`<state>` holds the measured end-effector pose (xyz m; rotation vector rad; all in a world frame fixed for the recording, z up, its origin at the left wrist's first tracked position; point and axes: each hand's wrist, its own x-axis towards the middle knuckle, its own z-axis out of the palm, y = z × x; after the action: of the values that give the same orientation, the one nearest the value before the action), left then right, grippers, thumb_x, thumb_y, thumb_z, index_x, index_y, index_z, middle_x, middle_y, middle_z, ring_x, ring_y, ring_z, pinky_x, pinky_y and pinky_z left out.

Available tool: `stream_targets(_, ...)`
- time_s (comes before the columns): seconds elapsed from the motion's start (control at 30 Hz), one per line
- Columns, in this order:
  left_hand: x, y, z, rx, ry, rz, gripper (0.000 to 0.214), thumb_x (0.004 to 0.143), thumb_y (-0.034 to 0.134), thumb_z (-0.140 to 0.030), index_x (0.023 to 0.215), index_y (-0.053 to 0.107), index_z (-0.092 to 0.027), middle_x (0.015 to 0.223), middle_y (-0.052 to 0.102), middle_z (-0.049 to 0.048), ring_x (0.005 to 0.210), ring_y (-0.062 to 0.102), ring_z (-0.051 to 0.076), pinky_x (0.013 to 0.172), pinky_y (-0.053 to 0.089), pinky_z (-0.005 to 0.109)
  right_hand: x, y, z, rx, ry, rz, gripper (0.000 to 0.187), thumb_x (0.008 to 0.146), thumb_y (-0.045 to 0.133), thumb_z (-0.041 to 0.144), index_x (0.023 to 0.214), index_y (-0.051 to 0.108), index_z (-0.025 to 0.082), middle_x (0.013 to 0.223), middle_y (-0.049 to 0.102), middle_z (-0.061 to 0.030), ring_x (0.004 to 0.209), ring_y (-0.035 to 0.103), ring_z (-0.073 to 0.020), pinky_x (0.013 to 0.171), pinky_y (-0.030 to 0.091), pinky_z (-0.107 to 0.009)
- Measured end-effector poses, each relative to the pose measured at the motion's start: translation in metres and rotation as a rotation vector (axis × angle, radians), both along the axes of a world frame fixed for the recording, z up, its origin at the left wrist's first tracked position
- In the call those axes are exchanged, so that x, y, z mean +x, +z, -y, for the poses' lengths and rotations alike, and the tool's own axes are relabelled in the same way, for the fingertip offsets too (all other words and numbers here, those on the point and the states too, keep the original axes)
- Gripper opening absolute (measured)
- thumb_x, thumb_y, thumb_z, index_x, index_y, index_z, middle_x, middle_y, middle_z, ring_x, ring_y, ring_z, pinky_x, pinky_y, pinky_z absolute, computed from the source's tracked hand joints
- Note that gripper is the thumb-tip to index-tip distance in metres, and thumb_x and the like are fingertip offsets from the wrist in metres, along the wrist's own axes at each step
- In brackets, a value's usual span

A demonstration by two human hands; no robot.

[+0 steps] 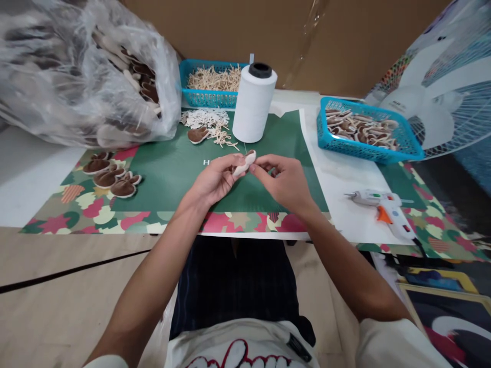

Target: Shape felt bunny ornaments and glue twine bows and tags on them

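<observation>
My left hand (pixel 215 180) and my right hand (pixel 282 180) meet over the green mat (pixel 169 174) near the table's front edge. Between their fingertips is a small cream and brown ear-shaped piece (pixel 244 163). Both hands are closed in a pinch on it, left from below, right from the side. A big white thread spool (pixel 253 102) stands upright just behind the hands.
A clear plastic bag (pixel 84 71) of similar pieces fills the back left. Several brown pieces (pixel 111 176) lie at the left. Two blue baskets hold small parts, back centre (pixel 209 97) and right (pixel 364 148). A glue gun (pixel 383 207) lies right; a fan (pixel 445 82) stands beyond.
</observation>
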<state>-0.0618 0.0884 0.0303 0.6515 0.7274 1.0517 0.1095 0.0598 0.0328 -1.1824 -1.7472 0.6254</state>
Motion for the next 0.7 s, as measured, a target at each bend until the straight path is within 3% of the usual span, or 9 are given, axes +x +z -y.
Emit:
stream_targets(0.17,0.004,-0.003,0.001,0.132,0.035,-0.09,0.005,0.064,0.078,-0.013,0.065,0.073,-0.011,0.069,0.065,0.0003,0.063,0.058,0.007,0.062,0.049,0.017,-0.005,-0.006,0.007,0.128,-0.058,0.098,0.016,0.095,0.064,0.026,0.082,0.072,0.021,0.075,0.069,0.0005,0.064,0.055,-0.0127,0.063,0.041,-0.028)
stream_targets(0.37,0.019,-0.013,0.006,0.243,0.202,-0.203,0.009,0.065,0.08,-0.019,0.062,0.071,-0.016,0.061,0.061,-0.0019,0.06,0.05,0.008,0.06,0.04,0.021,-0.007,-0.015,0.013,0.208,-0.161,0.159,0.017,0.097,0.06,0.023,0.082,0.068,0.022,0.075,0.07,0.0005,0.064,0.058,-0.0131,0.065,0.043,-0.027)
stream_targets(0.53,0.028,-0.015,0.007,0.253,0.285,-0.33,0.006,0.063,0.077,-0.016,0.063,0.072,-0.016,0.059,0.061,-0.002,0.058,0.052,0.008,0.059,0.04,0.022,0.003,-0.007,0.012,0.387,-0.2,0.628,0.022,0.102,0.052,0.021,0.086,0.066,0.02,0.079,0.071,-0.0038,0.071,0.061,-0.0174,0.065,0.037,-0.031)
stream_targets(0.7,0.024,-0.009,0.003,0.232,0.205,-0.456,0.006,0.061,0.076,-0.011,0.064,0.072,-0.015,0.056,0.062,-0.0016,0.056,0.056,0.009,0.057,0.042,0.023,0.017,0.016,0.003,0.544,-0.054,1.119,0.028,0.105,0.043,0.012,0.094,0.068,0.018,0.086,0.071,-0.0068,0.079,0.059,-0.0221,0.065,0.028,-0.038)
